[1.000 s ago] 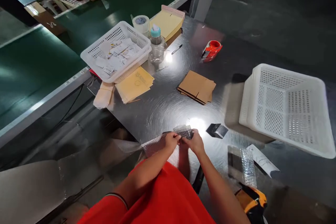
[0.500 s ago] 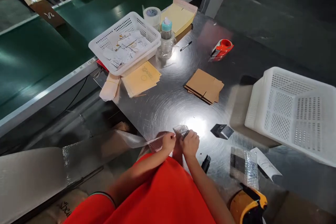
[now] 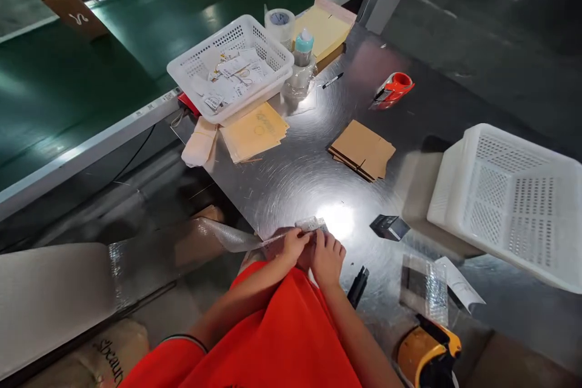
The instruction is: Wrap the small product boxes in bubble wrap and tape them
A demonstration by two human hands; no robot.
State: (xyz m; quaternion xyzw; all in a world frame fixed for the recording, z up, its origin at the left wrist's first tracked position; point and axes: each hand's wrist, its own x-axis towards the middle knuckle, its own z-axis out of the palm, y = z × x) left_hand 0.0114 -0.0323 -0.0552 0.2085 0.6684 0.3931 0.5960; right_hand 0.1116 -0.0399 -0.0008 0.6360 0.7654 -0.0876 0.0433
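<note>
My left hand [image 3: 295,245] is closed, pinching the strip of bubble wrap [image 3: 230,239] that runs in from the left over the table edge. Close beside it, my right hand [image 3: 328,259] curls over a small bubble-wrapped packet [image 3: 311,223] at the near edge of the metal table [image 3: 291,188]. What lies inside the wrap is hidden. To the right of my hands stands a small black box [image 3: 390,227]. A slim black object [image 3: 358,287] lies by my right forearm, and a flat bubble-wrapped piece [image 3: 424,288] sits farther right.
A white basket of paper slips [image 3: 230,115], yellow envelopes [image 3: 254,133], a clear bottle [image 3: 300,76] and flat cardboard pieces [image 3: 362,150] are on the table. A red tape dispenser [image 3: 394,91] is farther back, a white basket [image 3: 448,185] at right, a yellow-black tool [image 3: 425,354] near, a wrap roll [image 3: 54,303] left.
My left hand has moved right, close to my right hand. My right hand's fingers now lie flatter over the packet. The whole view has shifted slightly.
</note>
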